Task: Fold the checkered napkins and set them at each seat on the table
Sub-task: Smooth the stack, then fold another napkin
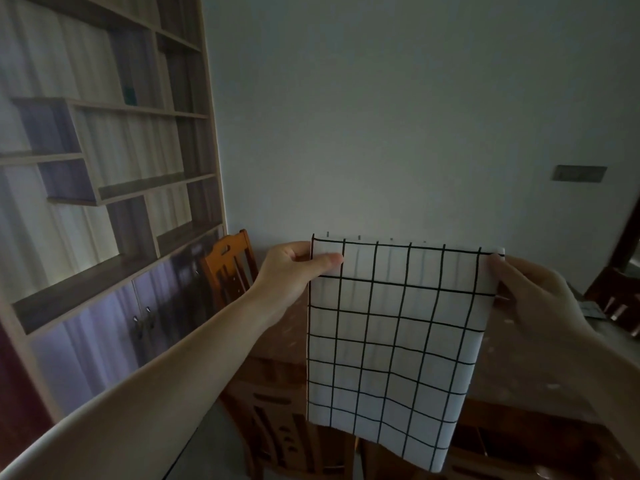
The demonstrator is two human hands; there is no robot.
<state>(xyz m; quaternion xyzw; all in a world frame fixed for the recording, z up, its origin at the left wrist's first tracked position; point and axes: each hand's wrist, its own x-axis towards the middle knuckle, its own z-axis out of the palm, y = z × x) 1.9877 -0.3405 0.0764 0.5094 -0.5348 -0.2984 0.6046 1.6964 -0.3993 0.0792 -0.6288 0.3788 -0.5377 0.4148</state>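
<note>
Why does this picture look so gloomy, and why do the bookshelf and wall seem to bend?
Head view: the room is dim, so the table and chairs sink into shadow; only the white checked napkin, pinched by the left hand and right hand, stands out. The wide lens curves the bookshelf edges; the shelves look soft and smeared.

You see a tall wooden shelf unit [104, 161] against the wall. Right of its lower cabinet doors [145, 327] stands an orange wooden chair [230, 268]. Far right of the shelf unit, a grey switch plate [579, 173] sits on the wall [381, 116].
</note>
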